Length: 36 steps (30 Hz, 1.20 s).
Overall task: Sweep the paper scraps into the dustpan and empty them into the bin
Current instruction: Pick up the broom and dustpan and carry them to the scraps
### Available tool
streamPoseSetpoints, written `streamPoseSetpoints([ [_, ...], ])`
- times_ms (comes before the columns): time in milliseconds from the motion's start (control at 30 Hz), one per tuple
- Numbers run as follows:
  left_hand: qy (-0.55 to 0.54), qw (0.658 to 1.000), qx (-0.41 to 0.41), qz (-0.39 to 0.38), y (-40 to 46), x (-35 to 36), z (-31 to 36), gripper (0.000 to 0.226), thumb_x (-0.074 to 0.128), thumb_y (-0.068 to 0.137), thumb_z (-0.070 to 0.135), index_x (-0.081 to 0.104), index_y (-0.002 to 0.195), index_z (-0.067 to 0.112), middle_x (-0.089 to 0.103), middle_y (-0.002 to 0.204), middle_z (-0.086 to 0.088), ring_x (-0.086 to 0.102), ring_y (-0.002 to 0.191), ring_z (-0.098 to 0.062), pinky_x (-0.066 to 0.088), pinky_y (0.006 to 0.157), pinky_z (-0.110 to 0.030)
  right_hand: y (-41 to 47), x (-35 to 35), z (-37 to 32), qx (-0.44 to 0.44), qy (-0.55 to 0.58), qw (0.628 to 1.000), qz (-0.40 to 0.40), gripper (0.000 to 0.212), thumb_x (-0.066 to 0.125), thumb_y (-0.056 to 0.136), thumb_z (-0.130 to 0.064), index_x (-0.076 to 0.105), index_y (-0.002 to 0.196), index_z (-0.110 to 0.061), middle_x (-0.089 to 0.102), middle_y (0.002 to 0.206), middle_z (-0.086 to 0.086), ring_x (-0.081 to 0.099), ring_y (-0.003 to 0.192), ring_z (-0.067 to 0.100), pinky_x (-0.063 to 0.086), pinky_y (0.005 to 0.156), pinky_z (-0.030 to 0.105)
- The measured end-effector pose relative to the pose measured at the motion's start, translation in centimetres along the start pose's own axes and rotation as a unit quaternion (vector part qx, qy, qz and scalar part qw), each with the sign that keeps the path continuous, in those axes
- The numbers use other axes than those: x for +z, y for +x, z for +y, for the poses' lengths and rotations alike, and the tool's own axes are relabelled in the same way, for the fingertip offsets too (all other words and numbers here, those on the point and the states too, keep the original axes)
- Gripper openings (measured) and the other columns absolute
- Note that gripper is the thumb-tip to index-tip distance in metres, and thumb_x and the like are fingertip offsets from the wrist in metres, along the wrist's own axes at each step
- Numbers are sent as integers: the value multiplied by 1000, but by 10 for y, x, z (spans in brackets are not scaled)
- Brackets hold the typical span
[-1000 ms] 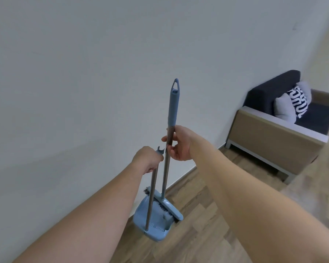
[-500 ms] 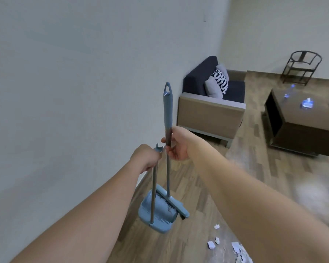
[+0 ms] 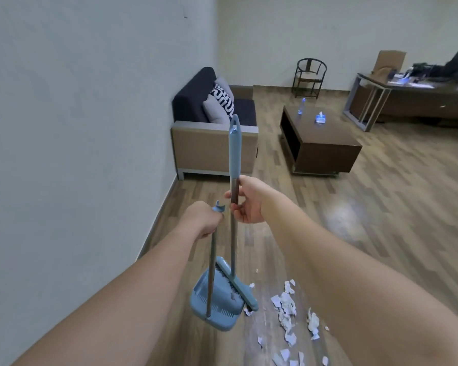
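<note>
White and pale-grey paper scraps [image 3: 288, 310] lie scattered on the wooden floor [image 3: 381, 233], in a loose trail that runs from just beside the dustpan away toward the lower right of the view. They are too many and too overlapped to count exactly; there are well over a dozen pieces, with the nearest one touching or almost touching the broom head.

One blue dustpan [image 3: 217, 305] hangs upright on its long metal pole, and one blue broom [image 3: 234, 159] sits nested in it, its head [image 3: 238, 286] resting across the pan. Both long handles stand nearly vertical and parallel, just beside each other. The scraps lie to the right of both tools and lower in the view, so the right side is the nearer one. Whether the pan rests on the floor or hangs just above it cannot be told.

The left hand [image 3: 202, 220] is closed in a fist around the top of the dustpan pole, just below its blue clip. The right hand [image 3: 247, 202] pinches the broom handle between thumb and curled fingers, where the brown section meets the metal shaft.

Judging from this, the sweep has not begun: the broom must first be lifted clear of the pan, then drawn from the right toward the pan's mouth.

Further off stand one sofa [image 3: 212, 143], one low coffee table [image 3: 320, 143], one chair [image 3: 308, 77] and one desk [image 3: 421, 96]. No bin shows.
</note>
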State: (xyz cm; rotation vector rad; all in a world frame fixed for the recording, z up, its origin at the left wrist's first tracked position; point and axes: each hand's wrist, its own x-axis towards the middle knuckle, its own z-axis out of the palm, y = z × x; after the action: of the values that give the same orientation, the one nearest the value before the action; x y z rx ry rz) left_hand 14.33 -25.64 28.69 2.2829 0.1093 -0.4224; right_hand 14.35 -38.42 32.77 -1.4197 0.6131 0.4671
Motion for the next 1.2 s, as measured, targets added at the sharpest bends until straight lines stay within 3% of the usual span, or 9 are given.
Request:
streamPoseSetpoints([
  [267, 27, 998, 24, -54, -9, 63, 41, 25, 53, 88, 19, 48, 66, 9, 45, 56, -4, 40, 47, -19, 33, 48, -24, -17, -80, 19, 12, 43, 998, 48, 32, 44, 87, -39, 60, 90, -12, 51, 70, 5, 45, 52, 12, 44, 50, 22],
  [567, 63, 987, 80, -122, -34, 140, 76, 16, 52, 87, 18, 61, 97, 9, 57, 72, -6, 51, 60, -22, 42, 53, -26, -43, -164, 54, 28, 96, 990, 97, 36, 39, 90, -39, 59, 86, -10, 51, 71, 9, 46, 51, 12, 48, 50, 22],
  [733, 47, 983, 93, -148, -41, 176, 89, 13, 52, 87, 11, 61, 96, 9, 54, 75, -9, 47, 59, -21, 37, 47, -24, -68, -202, 70, 22, 115, 984, 132, 34, 40, 94, -34, 61, 86, -8, 55, 88, 15, 53, 54, 16, 52, 45, 22],
  [900, 70, 975, 97, -189, -43, 202, 86, 11, 50, 84, 7, 59, 89, 8, 54, 71, -12, 42, 49, -20, 32, 45, -22, -84, -222, 86, 33, 132, 976, 168, 33, 41, 93, -34, 62, 89, -10, 56, 86, 15, 55, 54, 17, 51, 42, 21],
  [1000, 95, 965, 120, -213, -41, 215, 85, 21, 50, 81, 7, 64, 97, 3, 57, 73, -13, 46, 54, -22, 35, 48, -24, -97, -228, 92, 22, 139, 970, 198, 30, 40, 93, -31, 63, 93, -10, 54, 82, 14, 56, 58, 16, 52, 44, 22],
  [1200, 127, 940, 163, -272, -44, 236, 72, 26, 51, 81, 5, 64, 102, -3, 55, 73, -15, 46, 58, -26, 35, 50, -26, -122, -225, 116, 15, 196, 949, 247, 32, 38, 94, -28, 60, 82, -9, 51, 85, 13, 55, 60, 15, 54, 50, 23],
])
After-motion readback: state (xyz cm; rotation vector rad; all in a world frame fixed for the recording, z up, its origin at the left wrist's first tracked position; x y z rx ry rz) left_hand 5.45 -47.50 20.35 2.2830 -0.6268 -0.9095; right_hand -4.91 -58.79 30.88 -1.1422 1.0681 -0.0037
